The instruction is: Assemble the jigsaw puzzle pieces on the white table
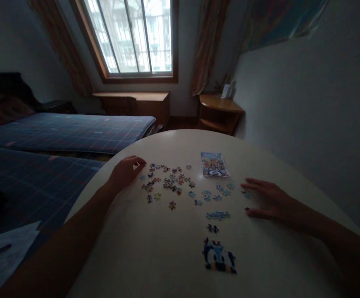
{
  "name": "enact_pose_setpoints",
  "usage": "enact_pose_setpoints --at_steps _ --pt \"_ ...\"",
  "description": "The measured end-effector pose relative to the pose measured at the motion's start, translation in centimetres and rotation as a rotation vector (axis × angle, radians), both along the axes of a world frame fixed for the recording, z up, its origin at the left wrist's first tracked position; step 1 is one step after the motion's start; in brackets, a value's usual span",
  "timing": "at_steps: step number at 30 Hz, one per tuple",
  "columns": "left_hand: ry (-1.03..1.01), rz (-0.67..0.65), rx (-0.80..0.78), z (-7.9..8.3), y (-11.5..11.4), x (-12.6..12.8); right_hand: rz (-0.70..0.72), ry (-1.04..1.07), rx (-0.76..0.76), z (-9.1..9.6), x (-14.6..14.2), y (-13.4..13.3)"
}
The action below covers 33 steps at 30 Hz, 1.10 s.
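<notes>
At the left side of the scattered jigsaw pieces [172,182], my left hand [124,173] rests low over the table, thumb and fingers curled together in a pinch; what is between the tips, if anything, is too small to make out. On the right, my right hand [266,200] lies with thumb and fingers spread apart. A light blue jigsaw piece [245,193] sits between its fingers and thumb, and a small dark spot shows at the thumb tip. Light blue pieces [218,193] lie left of that hand. Nearer me are a joined blue strip [218,215] and a partly assembled character picture [219,256].
A round cream table [155,248] carries everything. A printed picture packet [214,164] lies beyond the pieces. To the left are a bed with a plaid cover [74,130] and papers with a pen [9,252]. A wall [306,116] runs along the right.
</notes>
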State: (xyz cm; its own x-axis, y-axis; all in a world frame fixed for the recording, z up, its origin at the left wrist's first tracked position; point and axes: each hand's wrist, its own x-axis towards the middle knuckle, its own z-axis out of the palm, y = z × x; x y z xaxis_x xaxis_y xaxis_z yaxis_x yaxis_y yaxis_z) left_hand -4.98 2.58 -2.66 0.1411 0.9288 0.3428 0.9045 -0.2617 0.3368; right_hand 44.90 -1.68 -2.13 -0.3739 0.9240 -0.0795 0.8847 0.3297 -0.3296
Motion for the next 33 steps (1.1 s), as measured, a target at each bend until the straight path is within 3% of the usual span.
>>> enact_pose_setpoints --at_steps 9,14,20,28,33 --pt "0.034 0.074 -0.096 -0.3 -0.1 0.1 -0.008 0.017 0.012 0.1 -0.1 -0.1" --pt "0.041 0.122 -0.237 0.8 -0.8 -0.4 -0.016 -0.003 -0.005 0.4 -0.2 -0.1" --pt "0.007 0.082 -0.376 1.8 -1.4 -0.3 -0.002 0.016 0.021 0.0 0.0 0.1" --pt "-0.014 0.063 -0.373 1.3 -1.4 0.0 -0.001 0.013 0.020 -0.2 0.1 0.2" --pt "-0.044 0.023 -0.319 2.2 -1.8 1.1 0.001 0.004 0.011 -0.3 0.4 0.1"
